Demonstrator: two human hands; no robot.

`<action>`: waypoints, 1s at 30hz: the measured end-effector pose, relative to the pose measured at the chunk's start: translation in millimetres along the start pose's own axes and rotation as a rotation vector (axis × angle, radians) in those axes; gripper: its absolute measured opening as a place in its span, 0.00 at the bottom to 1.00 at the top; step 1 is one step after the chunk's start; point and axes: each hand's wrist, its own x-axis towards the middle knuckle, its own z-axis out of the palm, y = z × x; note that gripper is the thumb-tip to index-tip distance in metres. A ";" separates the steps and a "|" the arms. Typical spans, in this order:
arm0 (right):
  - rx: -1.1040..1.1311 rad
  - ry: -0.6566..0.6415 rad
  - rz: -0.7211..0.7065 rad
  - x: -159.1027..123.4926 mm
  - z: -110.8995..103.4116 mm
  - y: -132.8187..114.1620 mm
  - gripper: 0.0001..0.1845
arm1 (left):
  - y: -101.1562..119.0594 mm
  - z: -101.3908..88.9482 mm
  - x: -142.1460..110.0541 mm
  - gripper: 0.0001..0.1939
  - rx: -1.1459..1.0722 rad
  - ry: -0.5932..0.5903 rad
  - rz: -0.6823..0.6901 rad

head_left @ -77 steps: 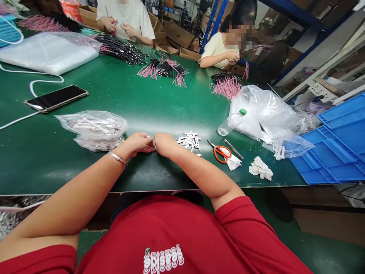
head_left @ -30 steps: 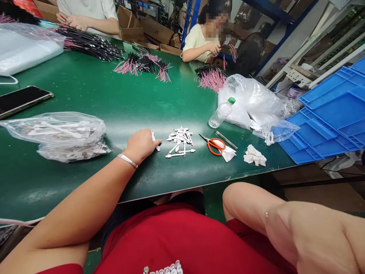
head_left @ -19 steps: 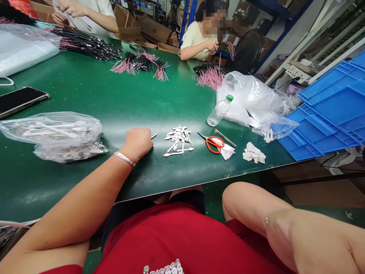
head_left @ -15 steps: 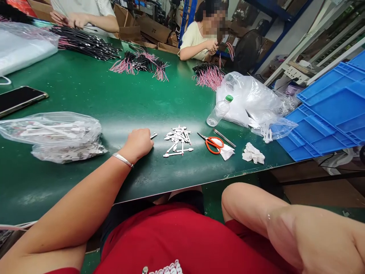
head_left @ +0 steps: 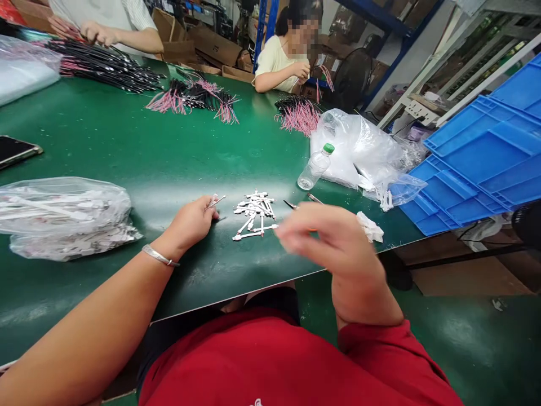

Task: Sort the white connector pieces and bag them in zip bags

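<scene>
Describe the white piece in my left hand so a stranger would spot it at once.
At the green table, find the left hand wearing a silver bracelet. A thin white piece juts from its grip toward the loose white pile. Unlike the piled ones, it is held.

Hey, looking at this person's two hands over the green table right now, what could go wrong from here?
The right hand is blurred, and a dark pointed tip shows close beside it in the picture, so it could get pricked if it came down there.
The loose pile of white pieces has nothing around it, so a brush of either hand might scatter it.
The thin white piece in the left hand could slip.
</scene>
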 end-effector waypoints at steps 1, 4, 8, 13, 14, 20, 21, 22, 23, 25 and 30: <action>-0.033 -0.072 0.000 20.9 10.0 11.5 0.14 | 0.0 0.2 0.1 0.10 -0.033 0.002 0.002; -0.238 -0.267 0.086 79.6 43.8 41.9 0.12 | 0.5 -0.9 -0.7 0.11 -0.132 0.021 -0.030; -0.306 -0.438 0.127 108.8 80.0 46.6 0.15 | 1.1 -5.1 -3.1 0.11 -0.206 0.043 -0.060; -0.394 -0.433 0.030 98.8 97.1 18.9 0.11 | 2.6 -5.7 -6.6 0.13 -0.161 0.043 0.016; -0.392 -0.430 0.003 96.8 98.5 16.1 0.10 | 3.1 -4.9 -7.8 0.13 -0.161 0.041 0.028; -0.292 -0.337 -0.104 86.1 98.0 16.8 0.09 | 15.8 -1.9 -18.8 0.16 -0.255 0.094 0.078; -0.281 -0.316 -0.147 83.6 96.9 15.8 0.10 | 20.1 -2.0 -20.7 0.15 -0.325 0.086 0.050; -0.269 -0.295 -0.203 80.9 96.0 14.1 0.11 | 24.5 -2.2 -22.4 0.14 -0.435 0.048 -0.005; -0.254 -0.275 -0.265 78.1 95.7 11.8 0.13 | 28.7 -2.6 -23.8 0.13 -0.582 -0.024 -0.085; -0.205 -0.223 -0.388 72.5 97.8 6.7 0.16 | 34.6 -3.9 -25.5 0.11 -0.922 -0.221 -0.281; -0.038 -0.126 -0.498 65.2 114.8 5.1 0.16 | 30.8 -8.4 -23.5 0.11 -1.455 -0.403 -0.541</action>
